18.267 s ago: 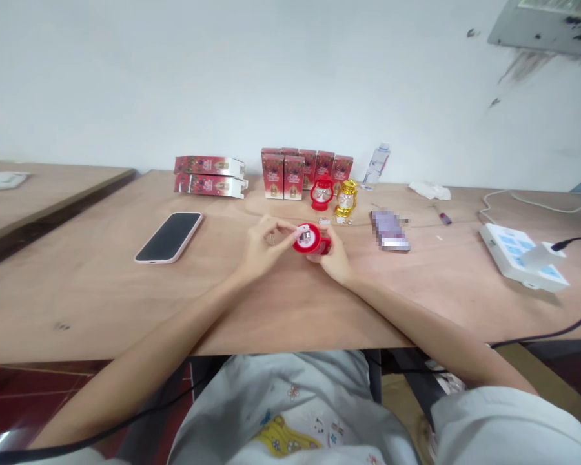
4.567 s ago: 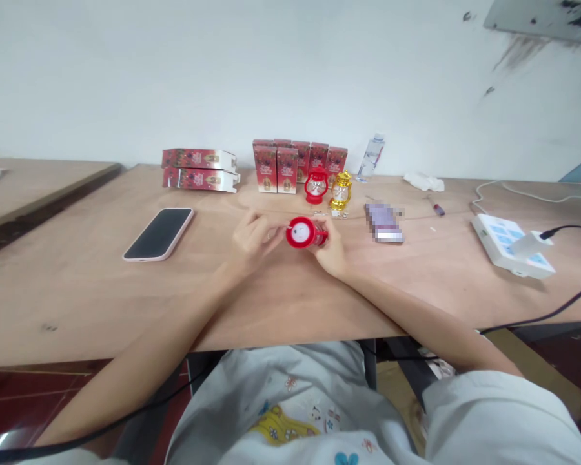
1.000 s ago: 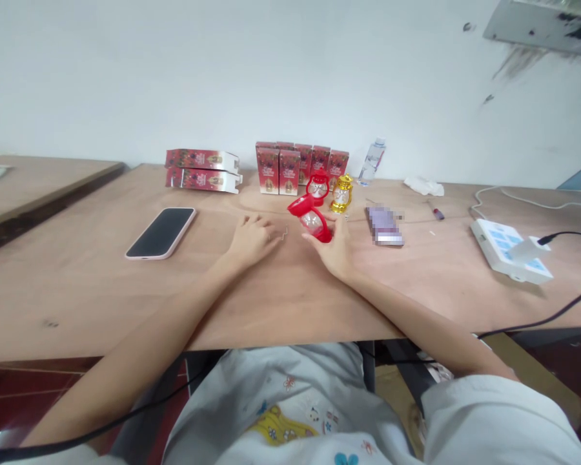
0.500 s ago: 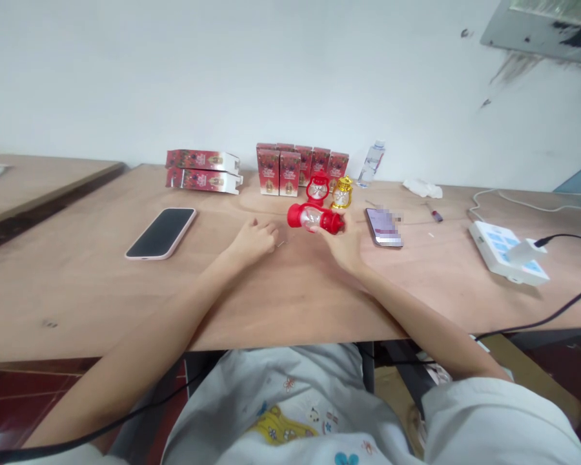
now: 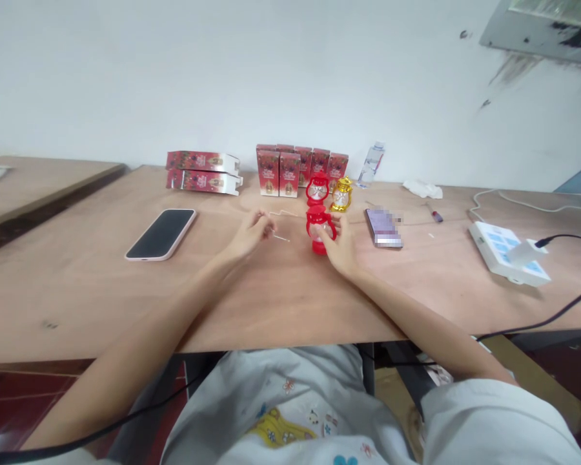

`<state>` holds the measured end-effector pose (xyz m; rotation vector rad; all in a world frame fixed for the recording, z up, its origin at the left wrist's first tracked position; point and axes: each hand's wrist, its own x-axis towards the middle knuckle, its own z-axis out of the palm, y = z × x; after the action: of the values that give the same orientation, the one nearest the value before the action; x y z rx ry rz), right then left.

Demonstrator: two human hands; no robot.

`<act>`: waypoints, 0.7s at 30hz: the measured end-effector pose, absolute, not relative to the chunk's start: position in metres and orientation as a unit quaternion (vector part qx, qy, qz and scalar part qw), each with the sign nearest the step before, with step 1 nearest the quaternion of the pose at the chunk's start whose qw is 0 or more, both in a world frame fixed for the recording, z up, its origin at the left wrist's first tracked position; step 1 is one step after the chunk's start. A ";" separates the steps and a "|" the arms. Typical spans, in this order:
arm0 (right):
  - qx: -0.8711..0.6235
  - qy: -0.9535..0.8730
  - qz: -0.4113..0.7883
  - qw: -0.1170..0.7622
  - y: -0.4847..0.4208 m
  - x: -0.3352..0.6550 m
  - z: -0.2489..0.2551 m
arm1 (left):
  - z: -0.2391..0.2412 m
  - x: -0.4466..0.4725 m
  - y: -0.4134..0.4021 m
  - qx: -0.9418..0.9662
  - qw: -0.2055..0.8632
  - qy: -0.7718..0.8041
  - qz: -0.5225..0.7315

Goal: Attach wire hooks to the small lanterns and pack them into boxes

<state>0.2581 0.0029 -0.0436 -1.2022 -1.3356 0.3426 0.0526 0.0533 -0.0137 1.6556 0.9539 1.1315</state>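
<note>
My right hand [image 5: 340, 245] grips a small red toy lantern [image 5: 318, 226] and holds it upright on the wooden table [image 5: 281, 284]. My left hand [image 5: 252, 234] is just left of it, its fingers pinched on a thin bent wire handle [image 5: 279, 226] lifted off the table. Behind the held lantern stand a second red lantern [image 5: 317, 188] and a gold lantern [image 5: 341, 194]. A row of several red boxes [image 5: 300, 169] lines the wall behind them.
A phone in a pink case [image 5: 161, 234] lies at the left, two flat red boxes [image 5: 203, 172] behind it. Another phone [image 5: 384, 227] lies right of my hand. A white power strip [image 5: 508, 252] with cables, a small screwdriver [image 5: 432, 211], a water bottle [image 5: 372, 164] and tissue [image 5: 422, 188] sit further right.
My right hand has turned the red lantern from lying sideways in the air to upright on the table. My left hand has picked the wire up from the table.
</note>
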 end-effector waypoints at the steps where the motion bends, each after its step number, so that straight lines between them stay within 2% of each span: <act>1: -0.520 -0.586 0.156 0.602 0.003 0.257 -0.044 | -0.012 0.053 0.053 0.629 0.492 0.375 0.471; 4: -0.529 -0.606 0.146 0.576 0.004 0.257 -0.044 | -0.009 0.055 0.051 0.563 0.569 0.345 0.491; 9: -0.505 -0.639 0.160 0.558 0.007 0.258 -0.047 | -0.007 0.055 0.048 0.552 0.596 0.297 0.502; 16: -0.401 -0.566 0.411 0.591 0.006 0.253 -0.040 | -0.006 0.054 0.050 0.544 0.592 0.285 0.522; 21: -0.358 -0.508 0.510 0.594 -0.001 0.250 -0.033 | -0.001 0.054 0.045 0.498 0.606 0.309 0.537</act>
<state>0.2504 -0.0006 -0.0334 -0.8329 -1.1807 1.1851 0.0544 0.0450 -0.0007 1.1525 0.7148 1.2429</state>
